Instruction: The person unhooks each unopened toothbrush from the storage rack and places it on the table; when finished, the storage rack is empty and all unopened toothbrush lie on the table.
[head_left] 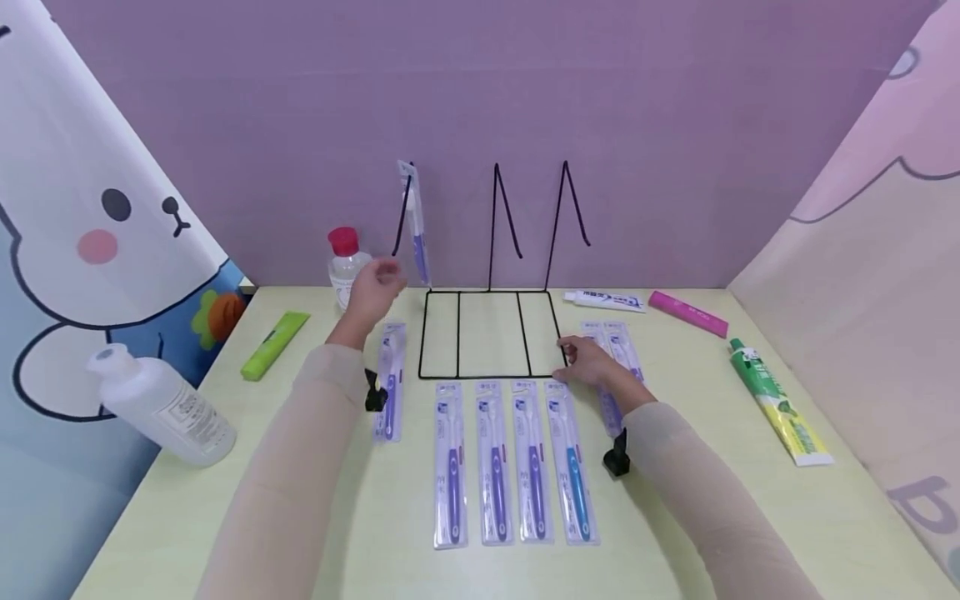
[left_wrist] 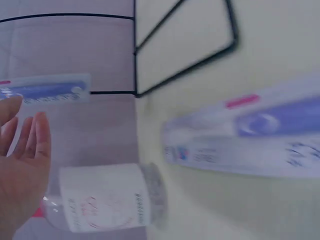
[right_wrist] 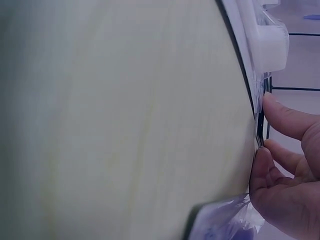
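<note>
A black wire rack (head_left: 458,333) lies on the table, with three hooks standing up at the back. A packaged purple toothbrush (head_left: 420,242) hangs on its left hook. My left hand (head_left: 377,292) is just below and left of that toothbrush; in the left wrist view its fingers (left_wrist: 41,132) are loosely bent and hold nothing, the thumb overlapping the package. At the rack's front right corner, my right hand (head_left: 588,362) pinches the black wire (right_wrist: 260,125) between thumb and fingers. Several packaged toothbrushes (head_left: 450,467) lie in a row in front of the rack, one with a blue handle (head_left: 577,492).
A red-capped bottle (head_left: 344,271) stands behind my left hand, and a white pump bottle (head_left: 168,408) is at the left. Another toothbrush (head_left: 390,383) lies beside my left wrist, two (head_left: 618,342) beside the right. Toothpaste tubes (head_left: 776,404) and a pink tube (head_left: 688,314) lie right.
</note>
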